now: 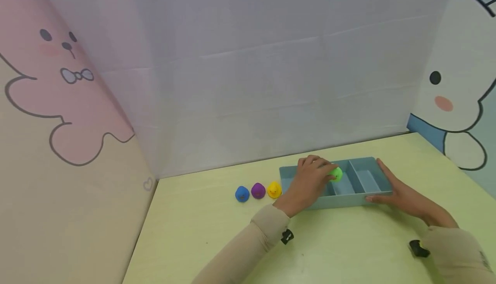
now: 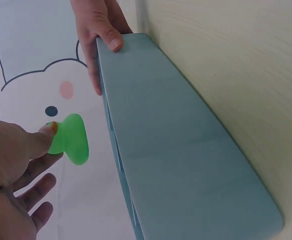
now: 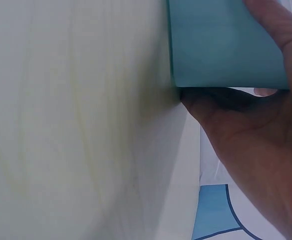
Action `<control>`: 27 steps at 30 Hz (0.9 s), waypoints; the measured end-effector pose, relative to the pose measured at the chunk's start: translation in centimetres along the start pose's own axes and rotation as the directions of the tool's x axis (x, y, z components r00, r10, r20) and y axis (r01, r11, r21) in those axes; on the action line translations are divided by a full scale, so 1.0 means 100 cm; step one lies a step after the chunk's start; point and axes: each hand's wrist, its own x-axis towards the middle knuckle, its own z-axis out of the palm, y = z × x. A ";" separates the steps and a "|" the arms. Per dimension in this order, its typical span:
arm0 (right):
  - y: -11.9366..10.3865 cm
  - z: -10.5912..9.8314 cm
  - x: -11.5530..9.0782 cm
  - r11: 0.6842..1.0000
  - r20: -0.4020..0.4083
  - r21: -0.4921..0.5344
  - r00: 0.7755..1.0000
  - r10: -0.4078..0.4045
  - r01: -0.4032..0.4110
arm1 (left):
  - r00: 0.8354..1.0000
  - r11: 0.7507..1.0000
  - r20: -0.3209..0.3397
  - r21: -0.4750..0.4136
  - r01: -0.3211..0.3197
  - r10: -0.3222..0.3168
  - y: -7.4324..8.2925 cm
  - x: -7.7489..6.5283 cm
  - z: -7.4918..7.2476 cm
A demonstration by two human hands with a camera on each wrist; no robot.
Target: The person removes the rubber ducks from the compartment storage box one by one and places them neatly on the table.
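My left hand [image 1: 308, 183] pinches a small green toy duck [image 1: 336, 174] between thumb and fingertips, over the middle of a blue-green divided tray [image 1: 348, 200]. In the left wrist view the duck [image 2: 75, 140] hangs beside the tray's upper rim, its orange beak by the thumb. My right hand [image 1: 408, 200] holds the tray's right end, the thumb on the front wall and the fingers along the end wall. The right wrist view shows that hand [image 3: 260, 145] around the tray's corner [image 3: 225, 47]. The left forearm and hand hide part of the tray's left side.
Left of the tray, blue [image 1: 242, 194], purple [image 1: 258, 191] and yellow [image 1: 274, 189] toy ducks stand in a row on the pale yellow table [image 1: 186, 232]. A white cloth wall [image 1: 248, 81] rises behind; cartoon-printed panels flank both sides.
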 end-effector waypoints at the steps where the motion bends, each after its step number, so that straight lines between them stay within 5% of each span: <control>1: 0.000 0.000 0.000 1.000 0.000 0.003 1.000 -0.005 0.005 | 1.000 1.000 -0.001 -0.008 0.006 -0.006 -0.001 -0.002 0.000; 27: 0.003 0.000 -0.001 0.998 -0.008 0.010 0.998 -0.057 0.057 | 0.991 0.977 -0.043 -0.174 0.121 -0.131 -0.035 -0.048 -0.004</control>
